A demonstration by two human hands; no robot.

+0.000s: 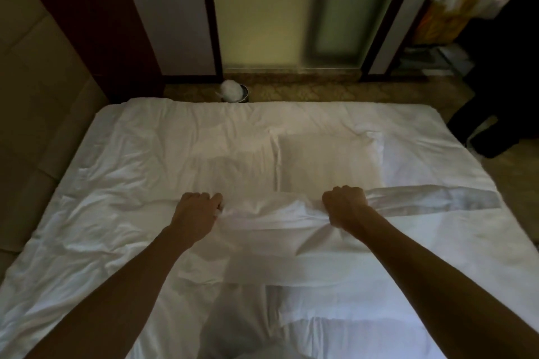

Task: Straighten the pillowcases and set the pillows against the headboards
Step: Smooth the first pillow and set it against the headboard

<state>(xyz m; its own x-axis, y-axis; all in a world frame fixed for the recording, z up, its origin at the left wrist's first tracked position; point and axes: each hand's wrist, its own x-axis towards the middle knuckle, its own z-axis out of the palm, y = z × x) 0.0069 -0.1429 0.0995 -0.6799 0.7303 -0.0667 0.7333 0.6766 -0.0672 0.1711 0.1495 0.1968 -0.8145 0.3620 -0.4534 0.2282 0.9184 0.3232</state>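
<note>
Bed (pixel 116 172): fills most of the view, covered in white, creased bedding.
Headboard (pixel 35 96): padded beige panels along the bed's left edge, in shadow.
Door (pixel 277 9): a frosted pane in a dark frame, across the floor beyond the bed's far side; blurred.
Near pillow (pixel 271 245): lies on the bedding between the person's two forearms, close to the near side of the bed and well apart from the headboard. Its white case is pulled taut between the hands, with creases fanning out from each grip, and a flat band of the cloth runs off to the right.
Far pillow (pixel 326 160): flat on the bed just beyond the hands, right of middle, touched by neither hand and nowhere near the headboard.
Bags (pixel 466 0): a white and yellow heap at the upper right, too blurred to make out.
Left hand (pixel 195 213): knuckles up, fingers curled, pinching the case's left end.
Right hand (pixel 345 207): a tight fist bunching the case's cloth at the right end.
Bin (pixel 234 92): on the floor just past the bed's far edge, with something white in it.
</note>
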